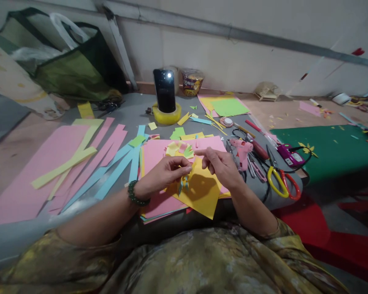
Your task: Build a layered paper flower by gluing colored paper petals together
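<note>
Two hands are close together but apart in my view. The left hand point(162, 174) has thumb and fingertips together near the upper corner of a golden-yellow sheet point(202, 196); I cannot tell whether they grip it. The right hand point(222, 165) points its index finger inward, the others curled, and I see no clear hold. Just beyond, a ring of small folded papers point(173, 149) lies on the pink sheets point(212, 143), apparently partly formed. Long paper strips point(114, 171) are already cut; the glue gun point(241, 153) and scissors point(277, 181) lie untouched on the table point(125, 107).
</note>
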The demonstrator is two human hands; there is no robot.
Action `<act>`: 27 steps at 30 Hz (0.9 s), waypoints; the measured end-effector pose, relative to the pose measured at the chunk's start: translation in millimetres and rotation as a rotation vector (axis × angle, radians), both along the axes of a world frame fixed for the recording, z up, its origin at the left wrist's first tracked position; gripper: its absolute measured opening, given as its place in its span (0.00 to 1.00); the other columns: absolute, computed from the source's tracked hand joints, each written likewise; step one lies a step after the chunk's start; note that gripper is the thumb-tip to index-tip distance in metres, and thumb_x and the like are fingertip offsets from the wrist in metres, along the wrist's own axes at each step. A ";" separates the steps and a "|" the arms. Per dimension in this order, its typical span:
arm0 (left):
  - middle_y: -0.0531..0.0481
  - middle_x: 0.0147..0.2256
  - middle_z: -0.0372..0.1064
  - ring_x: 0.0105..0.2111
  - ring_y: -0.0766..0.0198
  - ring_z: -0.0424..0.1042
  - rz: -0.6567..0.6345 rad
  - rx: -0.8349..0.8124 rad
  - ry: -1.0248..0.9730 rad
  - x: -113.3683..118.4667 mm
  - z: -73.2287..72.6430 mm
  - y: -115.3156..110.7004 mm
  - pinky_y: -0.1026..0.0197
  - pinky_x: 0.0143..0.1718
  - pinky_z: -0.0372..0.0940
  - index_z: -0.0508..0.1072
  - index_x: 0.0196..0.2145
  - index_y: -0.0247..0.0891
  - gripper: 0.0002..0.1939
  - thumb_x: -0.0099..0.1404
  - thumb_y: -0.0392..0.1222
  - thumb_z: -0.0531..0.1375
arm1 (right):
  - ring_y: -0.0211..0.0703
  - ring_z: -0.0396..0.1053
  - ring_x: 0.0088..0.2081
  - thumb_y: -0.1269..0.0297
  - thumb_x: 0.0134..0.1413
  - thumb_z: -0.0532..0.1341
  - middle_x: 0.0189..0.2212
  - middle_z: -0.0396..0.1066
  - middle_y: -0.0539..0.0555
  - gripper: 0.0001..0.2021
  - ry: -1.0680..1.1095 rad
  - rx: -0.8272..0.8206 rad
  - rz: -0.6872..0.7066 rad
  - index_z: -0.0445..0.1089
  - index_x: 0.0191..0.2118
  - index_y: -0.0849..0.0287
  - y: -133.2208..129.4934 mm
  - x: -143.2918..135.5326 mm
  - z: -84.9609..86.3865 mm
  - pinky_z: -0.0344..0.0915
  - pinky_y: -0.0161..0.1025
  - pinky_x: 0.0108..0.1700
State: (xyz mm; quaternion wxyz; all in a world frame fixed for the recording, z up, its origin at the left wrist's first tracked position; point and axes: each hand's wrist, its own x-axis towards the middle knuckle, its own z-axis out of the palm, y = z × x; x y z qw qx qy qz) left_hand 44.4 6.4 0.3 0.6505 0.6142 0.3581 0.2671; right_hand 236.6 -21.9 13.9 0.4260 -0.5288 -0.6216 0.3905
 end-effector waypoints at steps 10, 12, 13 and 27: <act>0.53 0.29 0.68 0.25 0.70 0.62 0.104 0.055 -0.015 -1.0 5.7 -1.5 0.67 0.24 0.60 0.76 0.37 0.38 0.21 0.55 0.59 0.69 | 0.37 0.65 0.27 0.53 0.59 0.63 0.24 0.72 0.51 0.15 -0.084 0.179 -0.016 0.73 0.28 0.58 -4.6 -3.3 -0.7 0.64 0.35 0.29; 0.51 0.35 0.71 0.26 0.70 0.64 0.229 0.042 -0.036 -0.7 6.9 -1.3 0.67 0.24 0.60 0.76 0.44 0.39 0.26 0.55 0.60 0.69 | 0.40 0.68 0.29 0.54 0.62 0.63 0.26 0.74 0.52 0.13 -0.121 0.390 -0.130 0.75 0.30 0.56 -6.0 -0.7 -2.4 0.67 0.37 0.31; 0.51 0.35 0.71 0.25 0.70 0.64 0.271 -0.005 -0.041 -0.3 7.2 -0.6 0.68 0.22 0.59 0.75 0.45 0.38 0.28 0.55 0.62 0.69 | 0.41 0.70 0.29 0.56 0.62 0.63 0.27 0.75 0.53 0.12 -0.163 0.506 -0.172 0.77 0.32 0.55 -7.0 1.2 -3.8 0.69 0.38 0.32; 0.60 0.24 0.68 0.22 0.72 0.65 0.131 -0.213 -0.135 -5.3 6.5 6.1 0.68 0.24 0.60 0.72 0.49 0.37 0.33 0.46 0.45 0.74 | 0.38 0.73 0.27 0.70 0.65 0.62 0.28 0.77 0.54 0.06 -0.560 1.092 0.167 0.75 0.44 0.56 -17.7 3.8 -17.1 0.68 0.33 0.29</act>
